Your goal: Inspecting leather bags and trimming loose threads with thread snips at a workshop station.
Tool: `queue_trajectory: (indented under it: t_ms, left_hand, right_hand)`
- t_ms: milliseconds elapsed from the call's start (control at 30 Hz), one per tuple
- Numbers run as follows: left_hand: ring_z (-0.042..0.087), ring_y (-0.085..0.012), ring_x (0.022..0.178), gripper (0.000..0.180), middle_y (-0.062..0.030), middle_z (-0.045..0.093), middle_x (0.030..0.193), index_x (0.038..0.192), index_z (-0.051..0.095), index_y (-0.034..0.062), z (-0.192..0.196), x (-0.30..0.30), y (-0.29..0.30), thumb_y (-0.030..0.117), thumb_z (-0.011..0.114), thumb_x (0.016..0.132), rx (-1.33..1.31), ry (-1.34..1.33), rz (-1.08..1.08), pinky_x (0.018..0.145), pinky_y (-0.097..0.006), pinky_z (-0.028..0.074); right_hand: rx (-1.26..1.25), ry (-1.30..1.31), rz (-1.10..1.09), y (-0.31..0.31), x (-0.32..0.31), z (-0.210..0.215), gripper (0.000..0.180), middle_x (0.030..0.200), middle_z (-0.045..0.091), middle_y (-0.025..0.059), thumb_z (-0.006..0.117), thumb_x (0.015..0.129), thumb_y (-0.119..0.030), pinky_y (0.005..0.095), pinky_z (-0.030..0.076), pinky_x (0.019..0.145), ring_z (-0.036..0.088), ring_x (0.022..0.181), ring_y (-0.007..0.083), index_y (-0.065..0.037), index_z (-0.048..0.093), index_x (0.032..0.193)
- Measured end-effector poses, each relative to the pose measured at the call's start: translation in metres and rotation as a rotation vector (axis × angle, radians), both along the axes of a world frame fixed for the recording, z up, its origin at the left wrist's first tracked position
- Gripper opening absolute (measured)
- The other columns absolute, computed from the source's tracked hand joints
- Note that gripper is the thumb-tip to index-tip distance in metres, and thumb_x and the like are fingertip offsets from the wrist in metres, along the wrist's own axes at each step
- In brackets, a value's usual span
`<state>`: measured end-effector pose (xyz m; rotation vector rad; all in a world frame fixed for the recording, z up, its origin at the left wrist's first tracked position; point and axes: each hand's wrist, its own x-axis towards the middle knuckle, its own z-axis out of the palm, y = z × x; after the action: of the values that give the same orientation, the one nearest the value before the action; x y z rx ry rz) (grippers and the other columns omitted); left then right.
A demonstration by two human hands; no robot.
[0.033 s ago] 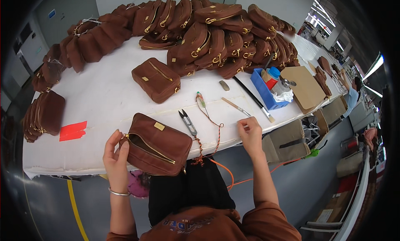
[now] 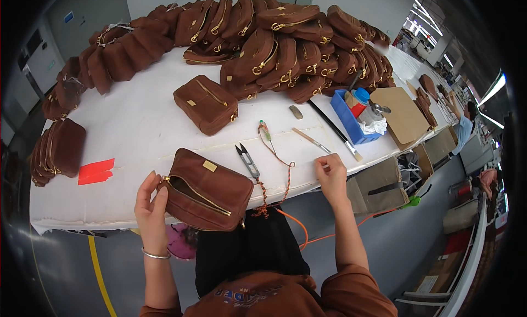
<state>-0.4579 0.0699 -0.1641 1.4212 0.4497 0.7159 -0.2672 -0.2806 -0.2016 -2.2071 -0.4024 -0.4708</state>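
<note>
A brown leather pouch (image 2: 211,191) with a gold zipper, partly unzipped, and a small gold label rests at the table's front edge. My left hand (image 2: 150,204) pinches its left end by the gold zipper fitting. Away to the right, my right hand (image 2: 331,174) is raised near the table edge with fingers curled closed. Whatever it may hold is hidden or too small to see. Between the hands lie black thread snips (image 2: 247,161) on a twisted cord and a small green-tipped tool (image 2: 265,131). A slim wooden-handled tool (image 2: 310,140) lies just beyond my right hand.
Another brown pouch (image 2: 205,105) lies mid-table, before a large heap of brown bags (image 2: 274,48). A row of pouches (image 2: 60,149) stands at left by red tape (image 2: 96,172). A long brush (image 2: 335,129), a blue bin (image 2: 351,119) and cardboard (image 2: 401,115) are at right.
My right hand has shifted very slightly to the right. The left hand and the pouch are nearly unmoved.
</note>
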Motion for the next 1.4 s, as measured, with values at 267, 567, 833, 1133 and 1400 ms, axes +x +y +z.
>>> queue_trajectory:
  t_ms: [267,567,833,1133,1400]
  left_hand:
    - [0.060,-0.0198,0.112,0.043,-0.0142,0.056,0.130,0.138,0.046,-0.0015,0.002,-0.034,-0.001,0.008,0.056,0.097,-0.289,-0.015,-0.011,0.097,-0.033,0.049]
    - [0.061,-0.0191,0.108,0.032,-0.0109,0.063,0.118,0.126,0.054,-0.0006,0.000,-0.033,0.002,0.020,0.051,0.101,-0.930,-0.108,-0.262,0.095,-0.033,0.049]
    - [0.060,-0.0215,0.112,0.043,-0.0091,0.063,0.125,0.129,0.055,0.0029,0.022,0.006,0.007,0.036,0.041,0.104,-1.146,-0.265,-0.434,0.098,-0.038,0.047]
    - [0.060,-0.0104,0.103,0.033,-0.0058,0.066,0.115,0.125,0.059,-0.0047,0.073,0.004,0.005,0.010,0.059,0.095,-0.448,-0.237,-0.565,0.092,-0.027,0.046]
    - [0.058,-0.0065,0.094,0.027,-0.0012,0.067,0.104,0.115,0.067,-0.0037,0.059,-0.003,-0.001,0.007,0.064,0.090,-0.306,-0.216,-0.606,0.086,-0.024,0.045]
  right_hand:
    - [-0.314,-0.159,0.030,0.000,0.010,0.005,0.009,0.088,0.059,0.0165,0.065,0.078,0.003,0.0409,0.051,0.066,0.062,0.076,0.0350,0.001,0.063,0.087]
    - [-0.871,-0.105,0.224,0.005,-0.008,0.027,0.008,0.090,0.056,0.0158,0.059,0.078,0.003,0.0455,0.051,0.072,0.058,0.090,0.0354,0.002,0.062,0.086]
    - [-0.384,-0.025,0.278,0.038,-0.027,0.062,0.013,0.088,0.065,0.0184,0.061,0.086,0.002,0.0349,0.051,0.072,0.064,0.077,0.0311,0.004,0.068,0.097]
    - [0.052,0.001,0.500,0.114,-0.068,0.095,0.016,0.093,0.067,0.0155,0.062,0.085,0.005,0.0299,0.052,0.073,0.067,0.080,0.0227,0.003,0.067,0.101]
    - [0.319,0.070,0.763,0.167,-0.098,0.092,0.027,0.101,0.064,0.0123,0.066,0.085,0.004,0.0261,0.054,0.074,0.065,0.087,0.0171,0.001,0.061,0.111]
